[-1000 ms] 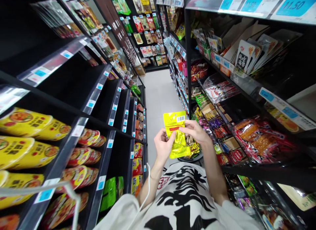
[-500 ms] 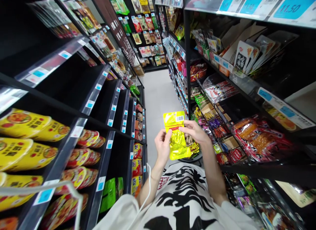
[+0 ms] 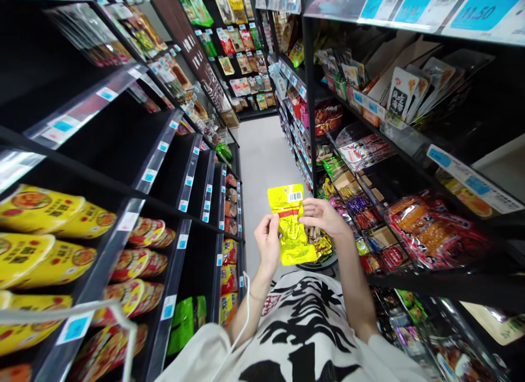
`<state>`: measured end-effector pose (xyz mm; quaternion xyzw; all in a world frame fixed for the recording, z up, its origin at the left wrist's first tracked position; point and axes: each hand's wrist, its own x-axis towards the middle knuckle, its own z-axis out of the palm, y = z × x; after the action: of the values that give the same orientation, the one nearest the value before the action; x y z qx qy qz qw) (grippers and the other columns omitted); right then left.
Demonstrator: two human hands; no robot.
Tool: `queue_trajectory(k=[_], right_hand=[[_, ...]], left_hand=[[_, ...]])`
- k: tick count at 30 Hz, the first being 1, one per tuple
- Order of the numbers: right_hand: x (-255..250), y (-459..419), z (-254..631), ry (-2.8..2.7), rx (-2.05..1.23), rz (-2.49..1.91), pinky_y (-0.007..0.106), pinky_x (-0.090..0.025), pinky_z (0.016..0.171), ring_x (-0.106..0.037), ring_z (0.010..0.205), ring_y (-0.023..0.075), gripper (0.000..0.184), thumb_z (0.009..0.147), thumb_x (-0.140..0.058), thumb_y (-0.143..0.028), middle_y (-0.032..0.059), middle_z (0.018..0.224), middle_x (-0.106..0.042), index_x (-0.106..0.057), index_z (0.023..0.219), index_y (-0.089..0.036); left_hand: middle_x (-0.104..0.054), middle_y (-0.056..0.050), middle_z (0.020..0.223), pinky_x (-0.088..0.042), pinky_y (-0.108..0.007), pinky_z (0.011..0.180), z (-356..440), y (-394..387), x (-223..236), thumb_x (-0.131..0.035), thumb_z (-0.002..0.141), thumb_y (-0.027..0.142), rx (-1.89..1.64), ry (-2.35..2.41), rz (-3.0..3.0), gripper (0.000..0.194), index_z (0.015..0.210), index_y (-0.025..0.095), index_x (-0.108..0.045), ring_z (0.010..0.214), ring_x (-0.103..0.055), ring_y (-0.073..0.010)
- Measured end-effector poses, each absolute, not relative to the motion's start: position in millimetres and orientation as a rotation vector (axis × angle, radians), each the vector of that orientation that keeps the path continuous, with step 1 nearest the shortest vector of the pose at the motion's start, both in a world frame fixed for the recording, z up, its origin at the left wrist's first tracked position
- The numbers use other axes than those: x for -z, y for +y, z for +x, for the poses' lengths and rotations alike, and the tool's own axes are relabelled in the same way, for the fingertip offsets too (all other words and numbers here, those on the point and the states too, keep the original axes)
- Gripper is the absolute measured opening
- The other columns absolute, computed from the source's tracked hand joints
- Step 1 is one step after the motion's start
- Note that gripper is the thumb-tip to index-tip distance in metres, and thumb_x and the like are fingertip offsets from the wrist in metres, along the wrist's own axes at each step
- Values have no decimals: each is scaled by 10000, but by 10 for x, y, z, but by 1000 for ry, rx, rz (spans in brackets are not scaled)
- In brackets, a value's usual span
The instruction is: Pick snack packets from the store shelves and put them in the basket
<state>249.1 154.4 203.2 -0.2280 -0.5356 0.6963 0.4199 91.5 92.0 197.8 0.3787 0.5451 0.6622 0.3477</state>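
Hand L point(image 3: 268, 237) pinched on 9 o'clock edge of yel. pouch point(image 3: 292, 229), wearer's 12 | hand R point(image 3: 325, 218) half-curled at pouch's 3, hold: can't tell | I reckon slip poss. if L pinch eases | L shelf point(image 3: 84, 109) 9–10, floor point(image 3: 262, 157) gives room 12, R shelf point(image 3: 435, 286) 2–3

A hand could pass over the grey floor point(image 3: 258, 152) between the facing front edges of the left shelves point(image 3: 156, 161) and right shelves point(image 3: 459, 173), though the left hand point(image 3: 268, 242), right hand point(image 3: 326, 218) and yellow packet point(image 3: 291, 234) block its near end. The dark left middle shelf point(image 3: 117, 130) offers room behind its front edge; yellow tubs point(image 3: 45, 209) and a white bar point(image 3: 127, 322) crowd below. Rightward, a black post point(image 3: 310, 97) and red bags point(image 3: 430, 229) obstruct reaching in.
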Motion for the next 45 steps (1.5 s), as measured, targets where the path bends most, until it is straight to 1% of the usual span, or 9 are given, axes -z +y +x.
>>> queue_trajectory(k=[11,16,20,26,30,33,37,40,45], right_hand=[[-1934,1640,2375,-1311,-1759,-604,228,-524,631,-664,700,125,369,628,-851,-241,-3,794,-715,-667,940,-169],[-1885,1632,2220,-1216,-1771,-618,219,-494,618,-653,706,127,386,641,-831,-226,-1,793,-710,-664,984,-173],[-1867,1611,2180,-1115,-1751,-659,198,-464,582,-637,690,121,344,638,-804,-204,13,828,-722,-675,956,-174],[-1901,1537,2103,-991,-1627,-775,183,-449,541,-608,640,108,297,622,-765,-211,28,876,-737,-685,904,-163],[-1895,1491,1954,-912,-1622,-820,194,-485,555,-637,654,122,324,630,-769,-223,33,878,-739,-681,937,-166],[-1912,1443,1816,-858,-1613,-843,191,-496,552,-654,666,128,343,624,-789,-230,39,871,-739,-677,942,-166],[-1974,1332,1673,-787,-1569,-903,211,-526,552,-666,675,147,350,603,-823,-270,44,853,-732,-675,901,-164],[-1987,1221,1622,-728,-1450,-1001,201,-517,526,-653,657,141,344,592,-840,-310,25,813,-712,-661,848,-166],[-1948,944,1507,-795,-1178,-1189,255,-537,574,-613,616,147,326,641,-823,-357,-5,650,-633,-550,635,-178]], left_hand=[[-416,66,546,-317,-212,484,832,884,-1851,-650,847,509,-1720,1467,1031,374,666,196,-555,490,-368,-92],[-535,43,611,-394,-206,533,689,858,-1859,-671,833,493,-1675,1430,991,318,770,185,-623,541,-480,-100],[-656,8,784,-473,-209,664,605,875,-1880,-728,807,398,-1643,1322,943,240,885,182,-659,692,-604,-117],[-706,-34,909,-516,-247,830,459,927,-1839,-808,740,327,-1594,1215,936,349,1007,189,-632,874,-676,-155],[-723,-60,953,-531,-280,832,289,926,-1815,-782,766,366,-1515,1210,988,323,990,191,-628,906,-694,-188],[-715,-74,1001,-537,-304,831,148,910,-1831,-732,810,368,-1490,1230,1107,219,922,199,-651,964,-686,-216],[-686,-99,1103,-504,-409,950,39,897,-1929,-643,872,335,-1476,1376,1511,146,914,221,-723,1082,-635,-269],[-684,-103,1183,-446,-504,1040,39,865,-1983,-688,839,322,-1404,1409,1826,259,1086,260,-732,1149,-594,-313],[-576,-119,1410,-413,-551,1103,37,711,-1830,-816,709,309,-1163,1266,1849,715,1380,287,-570,1297,-523,-356]])
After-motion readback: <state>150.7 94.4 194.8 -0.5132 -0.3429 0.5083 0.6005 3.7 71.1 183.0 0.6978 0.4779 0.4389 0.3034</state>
